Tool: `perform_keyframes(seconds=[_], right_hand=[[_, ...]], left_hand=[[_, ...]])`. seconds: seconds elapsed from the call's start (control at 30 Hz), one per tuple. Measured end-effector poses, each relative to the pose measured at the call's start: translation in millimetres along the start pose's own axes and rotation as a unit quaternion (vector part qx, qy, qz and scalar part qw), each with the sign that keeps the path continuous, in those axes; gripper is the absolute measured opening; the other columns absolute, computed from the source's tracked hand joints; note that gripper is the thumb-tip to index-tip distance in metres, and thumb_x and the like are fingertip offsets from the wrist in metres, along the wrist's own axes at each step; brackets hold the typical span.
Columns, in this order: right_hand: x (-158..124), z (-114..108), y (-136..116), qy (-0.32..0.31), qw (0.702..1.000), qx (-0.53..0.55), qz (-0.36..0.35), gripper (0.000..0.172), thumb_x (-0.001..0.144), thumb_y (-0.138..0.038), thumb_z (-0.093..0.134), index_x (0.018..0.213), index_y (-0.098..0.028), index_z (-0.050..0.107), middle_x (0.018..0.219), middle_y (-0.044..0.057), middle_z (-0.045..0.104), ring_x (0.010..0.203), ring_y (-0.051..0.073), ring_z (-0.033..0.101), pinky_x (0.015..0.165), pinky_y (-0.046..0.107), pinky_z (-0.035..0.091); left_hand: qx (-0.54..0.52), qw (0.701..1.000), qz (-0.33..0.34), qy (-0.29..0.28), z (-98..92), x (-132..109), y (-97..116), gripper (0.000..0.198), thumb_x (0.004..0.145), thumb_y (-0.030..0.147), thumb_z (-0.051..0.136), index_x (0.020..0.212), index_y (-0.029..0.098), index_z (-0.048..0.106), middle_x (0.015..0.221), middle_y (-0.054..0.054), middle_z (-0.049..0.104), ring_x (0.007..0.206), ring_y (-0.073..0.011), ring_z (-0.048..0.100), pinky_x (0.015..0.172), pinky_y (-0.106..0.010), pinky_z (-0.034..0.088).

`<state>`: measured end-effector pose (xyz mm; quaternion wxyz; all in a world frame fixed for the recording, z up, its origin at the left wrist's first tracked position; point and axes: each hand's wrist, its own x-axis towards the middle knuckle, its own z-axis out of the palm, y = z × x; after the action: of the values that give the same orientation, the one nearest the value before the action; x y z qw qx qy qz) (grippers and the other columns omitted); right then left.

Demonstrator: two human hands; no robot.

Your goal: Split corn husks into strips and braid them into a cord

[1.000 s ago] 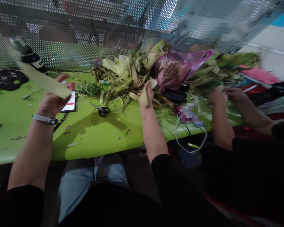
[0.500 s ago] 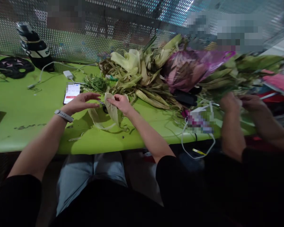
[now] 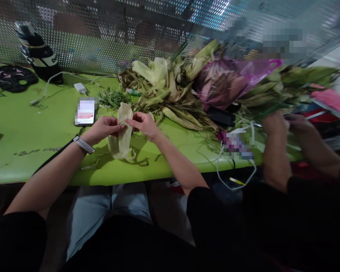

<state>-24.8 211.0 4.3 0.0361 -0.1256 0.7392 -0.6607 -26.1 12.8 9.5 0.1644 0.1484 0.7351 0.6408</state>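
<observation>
A pale, dry corn husk (image 3: 125, 132) is stretched upright between my hands, above the front part of the green table. My left hand (image 3: 105, 127), with a light watch strap at its wrist, pinches the husk's left edge. On the other side, my right hand (image 3: 145, 124) grips it between thumb and fingers. The husk's lower end curls close to the tabletop. Just behind lies a small heap of green sprigs (image 3: 115, 99). To the right spreads a large pile of corn husks (image 3: 170, 90).
A phone (image 3: 85, 111) with a lit screen lies behind my left wrist. Farther left are a charger (image 3: 80, 88), a dark bottle (image 3: 41, 56) and a black mask (image 3: 14, 78). A pink plastic bag (image 3: 218, 83) rests among the husks. At right, a co-worker's hands (image 3: 276, 122) work close together.
My left hand has closed from spread fingers onto the husk. The husk has shifted slightly left and now stands straighter between both hands.
</observation>
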Motion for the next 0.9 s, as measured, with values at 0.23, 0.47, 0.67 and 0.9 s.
perform_keyframes(seconds=[0.23, 0.47, 0.67, 0.9], right_hand=[[2.3, -2.9, 0.6, -0.027, 0.999, 0.028, -0.001, 0.054, 0.058, -0.065, 0.085, 0.078, -0.020, 0.062, 0.068, -0.003, 0.059, 0.058, 0.011, 0.053, 0.054, 0.026, 0.050], [0.0, -3.8, 3.2, -0.067, 0.997, 0.040, 0.017, 0.045, 0.065, -0.053, 0.086, 0.081, -0.017, 0.065, 0.071, -0.001, 0.067, 0.056, 0.009, 0.056, 0.052, 0.023, 0.050], [1.6, -4.1, 4.1, -0.083, 0.995, 0.030, 0.040, 0.044, 0.068, -0.053, 0.085, 0.081, -0.017, 0.065, 0.070, -0.001, 0.067, 0.053, 0.009, 0.056, 0.050, 0.023, 0.050], [-1.9, -18.7, -4.4, 0.006, 0.963, -0.269, -0.019, 0.024, 0.085, -0.042, 0.069, 0.082, -0.018, 0.064, 0.084, 0.004, 0.068, 0.069, 0.015, 0.059, 0.065, 0.029, 0.046]], left_hand=[[-0.024, 0.999, -0.024, -0.031, -4.7, -1.9, 7.1, 0.031, 0.070, 0.041, 0.088, 0.078, 0.013, 0.077, 0.075, -0.010, 0.074, 0.065, -0.0176, 0.069, 0.064, -0.032, 0.062], [-0.017, 0.999, -0.002, -0.029, -6.3, -0.9, 3.9, 0.033, 0.070, 0.045, 0.087, 0.071, 0.015, 0.074, 0.066, -0.005, 0.069, 0.059, -0.0134, 0.064, 0.055, -0.024, 0.058], [-0.018, 0.999, -0.025, -0.026, -2.3, -3.1, 7.7, 0.031, 0.070, 0.041, 0.087, 0.079, 0.015, 0.073, 0.076, -0.007, 0.071, 0.067, -0.0168, 0.066, 0.061, -0.029, 0.058], [-0.154, 0.979, 0.012, 0.131, -13.4, -2.3, 23.5, 0.020, 0.070, 0.019, 0.074, 0.085, 0.019, 0.060, 0.079, -0.001, 0.069, 0.070, -0.0155, 0.068, 0.066, -0.029, 0.055]])
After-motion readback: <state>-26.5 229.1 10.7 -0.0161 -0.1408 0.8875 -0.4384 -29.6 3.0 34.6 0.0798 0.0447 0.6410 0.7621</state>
